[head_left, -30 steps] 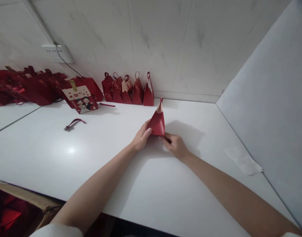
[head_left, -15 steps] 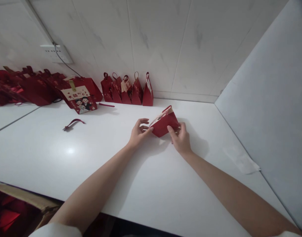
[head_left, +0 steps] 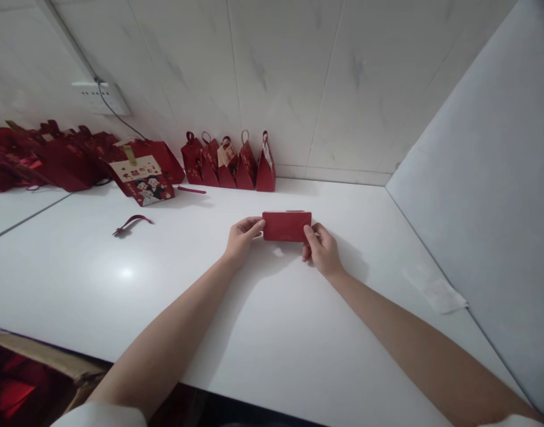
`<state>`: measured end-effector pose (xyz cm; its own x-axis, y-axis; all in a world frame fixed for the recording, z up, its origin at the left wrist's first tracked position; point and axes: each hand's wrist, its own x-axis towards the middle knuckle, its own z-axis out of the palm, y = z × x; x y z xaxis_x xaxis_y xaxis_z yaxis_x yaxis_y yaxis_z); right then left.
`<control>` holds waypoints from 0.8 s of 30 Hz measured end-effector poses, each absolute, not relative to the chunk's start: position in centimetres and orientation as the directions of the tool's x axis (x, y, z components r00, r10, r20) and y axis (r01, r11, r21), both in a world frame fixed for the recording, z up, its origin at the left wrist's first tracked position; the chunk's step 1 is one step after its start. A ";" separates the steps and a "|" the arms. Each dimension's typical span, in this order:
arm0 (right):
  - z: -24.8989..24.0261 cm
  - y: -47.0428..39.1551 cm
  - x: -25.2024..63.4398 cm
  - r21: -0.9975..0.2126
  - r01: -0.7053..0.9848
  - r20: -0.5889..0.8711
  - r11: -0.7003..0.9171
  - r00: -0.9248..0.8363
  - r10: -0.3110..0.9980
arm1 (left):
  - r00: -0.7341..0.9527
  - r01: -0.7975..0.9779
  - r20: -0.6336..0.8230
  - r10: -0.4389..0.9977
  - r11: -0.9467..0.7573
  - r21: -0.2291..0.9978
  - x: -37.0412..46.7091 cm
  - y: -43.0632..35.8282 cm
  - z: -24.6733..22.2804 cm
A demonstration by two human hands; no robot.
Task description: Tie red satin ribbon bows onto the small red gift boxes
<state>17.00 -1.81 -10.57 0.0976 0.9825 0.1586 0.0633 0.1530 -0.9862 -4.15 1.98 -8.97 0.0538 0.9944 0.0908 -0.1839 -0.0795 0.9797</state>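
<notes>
A small red gift box [head_left: 284,226] is held just above the white table, with a plain red rectangular face toward me. My left hand [head_left: 244,238] pinches its left edge between thumb and fingers. At the right edge, my right hand [head_left: 323,248] grips it, the thumb on the red face and the other fingers partly hidden behind. The box's printed side is out of sight. Off to the left lies a loose dark red strap [head_left: 133,222], and a second red strap [head_left: 191,190] rests farther back.
Several finished-looking red boxes with loop handles [head_left: 229,166] stand along the tiled wall. A box with a printed couple [head_left: 149,181] and more red boxes [head_left: 62,157] sit to the left. A cardboard carton [head_left: 44,356] with red items is below the table edge. White paper [head_left: 438,290] lies right.
Both hands have turned the box from a slanted pose to level, so its plain red face shows and its printed side is hidden. My left hand has shifted slightly left.
</notes>
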 end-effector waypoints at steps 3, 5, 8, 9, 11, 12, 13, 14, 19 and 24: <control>-10.7 -1.9 17.0 -0.974 0.115 0.203 0.196 0.049 0.978 | 0.093 -0.214 0.095 0.991 -0.073 0.974 -4.3 1.9 -8.8; -10.7 -2.0 17.0 -0.970 0.128 0.211 0.205 0.033 0.977 | 0.130 -0.255 0.087 0.988 -0.052 0.965 -4.3 1.9 -8.7; -10.7 -2.1 17.1 -0.971 0.123 0.211 0.205 0.031 0.977 | 0.165 -0.295 0.080 0.983 -0.029 0.955 -4.3 1.9 -8.6; -10.7 -2.0 17.1 -0.972 0.118 0.210 0.205 0.033 0.977 | 0.174 -0.297 0.079 0.981 -0.024 0.955 -4.4 1.9 -8.5; -10.7 -1.9 17.2 -0.973 0.109 0.207 0.202 0.041 0.978 | 0.198 -0.290 0.074 0.978 -0.013 0.957 -4.4 1.8 -8.4; -10.7 -1.9 17.2 -0.975 0.105 0.203 0.197 0.045 0.978 | 0.207 -0.282 0.070 0.976 -0.008 0.959 -4.4 1.8 -8.3; -10.8 -1.8 17.2 -0.977 0.101 0.196 0.190 0.052 0.979 | 0.215 -0.271 0.065 0.974 -0.004 0.962 -4.5 1.8 -8.3; -10.8 -1.7 17.2 -0.978 0.099 0.188 0.182 0.060 0.980 | 0.220 -0.259 0.060 0.974 -0.001 0.966 -4.5 1.8 -8.3; -11.1 -1.3 17.3 -0.988 0.072 0.143 0.138 0.069 0.987 | 0.220 -0.228 0.040 0.975 0.011 0.974 -4.4 1.8 -8.3; -11.0 -1.3 17.4 -0.990 0.055 0.132 0.129 0.053 0.990 | 0.216 -0.251 0.041 0.976 0.014 0.968 -4.3 1.8 -8.3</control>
<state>17.39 -1.32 -11.05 0.0526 0.9899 0.1320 0.0551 0.1291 -0.9901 -4.31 1.83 -8.27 0.2156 0.9756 0.0414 -0.2510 0.0144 0.9679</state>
